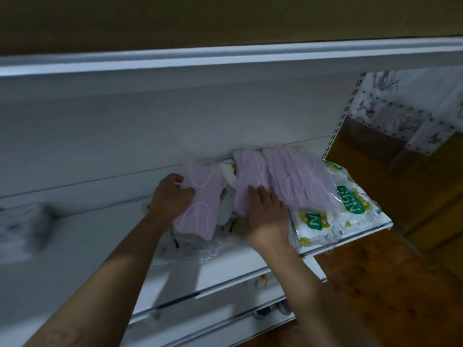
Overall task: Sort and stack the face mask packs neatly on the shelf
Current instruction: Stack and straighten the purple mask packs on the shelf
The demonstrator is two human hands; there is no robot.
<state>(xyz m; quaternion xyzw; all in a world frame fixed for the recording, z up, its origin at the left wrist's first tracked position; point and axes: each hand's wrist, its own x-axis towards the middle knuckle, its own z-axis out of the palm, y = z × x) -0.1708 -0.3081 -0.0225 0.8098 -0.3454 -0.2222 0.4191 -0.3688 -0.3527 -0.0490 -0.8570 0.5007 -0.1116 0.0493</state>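
Head view: I'd square the left lilac mask pack against the middle lilac pack, edges flush. Slide it, don't lift; the wrap looks slick and likely to slip. Packs lie jumbled on the white shelf, the lilac ones overlapping the N95 packs at right. Left grip is clamped on the left pack's edge, thumb on top, forearm reaching up. Right grip is apart, fingers flat, pressing the middle pack.

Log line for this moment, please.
left hand: grips left lilac plastic-wrapped mask pack; right hand: presses middle lilac mask pack; white green-labelled N95 packs: right end of white metal shelf
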